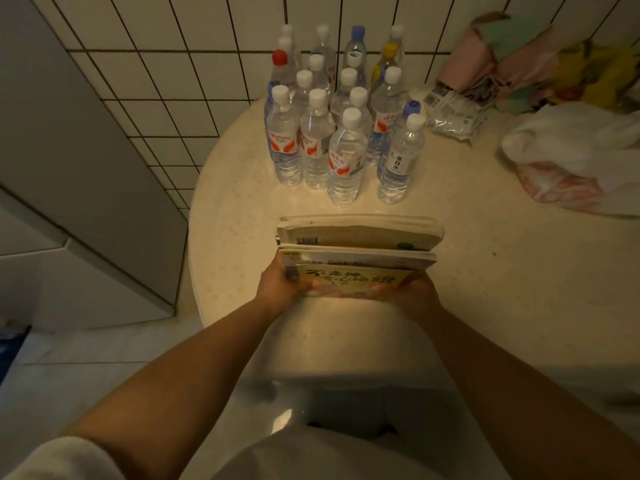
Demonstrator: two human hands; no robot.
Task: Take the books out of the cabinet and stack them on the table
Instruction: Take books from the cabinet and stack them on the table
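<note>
Both forearms reach out; the left hand (277, 284) and right hand (412, 292) clasp the books (356, 258) at their near corners, low over the surface (242, 209). Loose covers could slide apart, or a push forward could topple the bottles (343, 133) just beyond

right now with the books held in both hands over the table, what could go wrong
1. The left hand and right hand grip only the near edge of the stack of books, so the upper books may slide off forward.
2. The water bottles stand close beyond the stack; a push forward could topple the nearest ones.
3. The stack sits near the round table edge, so it could tip off towards the person.
</note>
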